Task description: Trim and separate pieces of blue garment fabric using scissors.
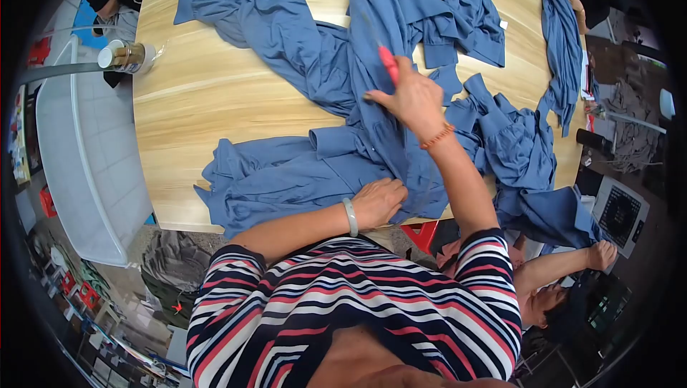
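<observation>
Blue garments [275, 173] lie rumpled over the wooden table, with sleeves and cuffs showing. My left hand [381, 203] rests on the garment at the near edge, its fingers curled down into the cloth and its thumb hidden. Above the middle of the cloth, my right hand [411, 97] is closed round a tool with a red handle [388, 64], the thumb sticking out to the left. A thin, pale shaft or blade runs up and away from that handle; its exact kind is not clear.
Beyond the table's left edge stand a clear jar [123, 57] and a white bin [86, 152]. At the right, another person's hand [602, 254] holds a blue garment. More people are at the far corners. A red stool [421, 235] shows under the near edge.
</observation>
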Motion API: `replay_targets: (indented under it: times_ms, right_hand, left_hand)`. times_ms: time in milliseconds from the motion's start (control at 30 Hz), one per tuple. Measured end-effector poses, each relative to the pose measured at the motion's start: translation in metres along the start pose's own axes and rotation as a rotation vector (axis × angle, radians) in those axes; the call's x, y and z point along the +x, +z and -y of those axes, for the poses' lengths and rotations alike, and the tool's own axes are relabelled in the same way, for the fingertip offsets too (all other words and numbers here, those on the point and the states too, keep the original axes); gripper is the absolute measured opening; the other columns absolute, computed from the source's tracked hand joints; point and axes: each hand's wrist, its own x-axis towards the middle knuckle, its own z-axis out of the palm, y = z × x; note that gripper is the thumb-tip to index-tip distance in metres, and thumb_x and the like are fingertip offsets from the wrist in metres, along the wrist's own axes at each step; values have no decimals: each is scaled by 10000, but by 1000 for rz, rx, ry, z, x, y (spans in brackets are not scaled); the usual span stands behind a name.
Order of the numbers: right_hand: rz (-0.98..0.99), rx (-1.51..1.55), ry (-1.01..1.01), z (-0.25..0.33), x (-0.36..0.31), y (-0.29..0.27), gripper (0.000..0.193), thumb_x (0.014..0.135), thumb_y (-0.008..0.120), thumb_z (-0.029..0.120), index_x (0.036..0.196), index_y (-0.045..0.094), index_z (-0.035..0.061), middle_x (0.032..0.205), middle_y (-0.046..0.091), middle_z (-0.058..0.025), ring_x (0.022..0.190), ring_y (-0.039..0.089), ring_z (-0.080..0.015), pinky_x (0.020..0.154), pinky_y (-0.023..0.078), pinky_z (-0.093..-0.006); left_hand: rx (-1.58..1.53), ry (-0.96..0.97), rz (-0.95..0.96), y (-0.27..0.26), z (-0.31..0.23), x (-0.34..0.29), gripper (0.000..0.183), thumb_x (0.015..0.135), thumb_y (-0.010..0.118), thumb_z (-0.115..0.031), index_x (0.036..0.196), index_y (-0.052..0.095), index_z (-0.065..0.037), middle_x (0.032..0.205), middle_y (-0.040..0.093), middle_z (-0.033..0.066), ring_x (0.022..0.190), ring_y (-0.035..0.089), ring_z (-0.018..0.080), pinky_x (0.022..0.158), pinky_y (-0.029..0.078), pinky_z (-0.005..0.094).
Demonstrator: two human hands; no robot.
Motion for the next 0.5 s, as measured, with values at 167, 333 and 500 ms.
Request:
replay_targets:
  times_ms: [167,333,500]
  right_hand:
    - [-101,-93,-62,29,39,68,622,660,771,472,984,472,33,741,649,-174,747,665,-328,645,531,-398]
    - [-36,17,-19,2,53,67,357,711,736,252,911,537,34,779,653,-202,806,667,-330,648,526,-396]
    - [-97,773,114,-89,-9,-58,205,760,670,217,831,577,49,698,515,34,618,434,-71,545,401,-275]
  left_hand:
    - [91,-9,-20,7,10,7,158,738,633,-49,872,554,-21,861,547,144,822,544,337,712,461,426]
    - [91,22,-72,-11,0,0,158,721,624,-41,855,544,-17,807,533,141,788,538,339,691,453,420]
    - [312,337,-143,-76,-38,-24,216,608,641,-27,804,549,-31,739,495,106,689,519,281,603,413,375]
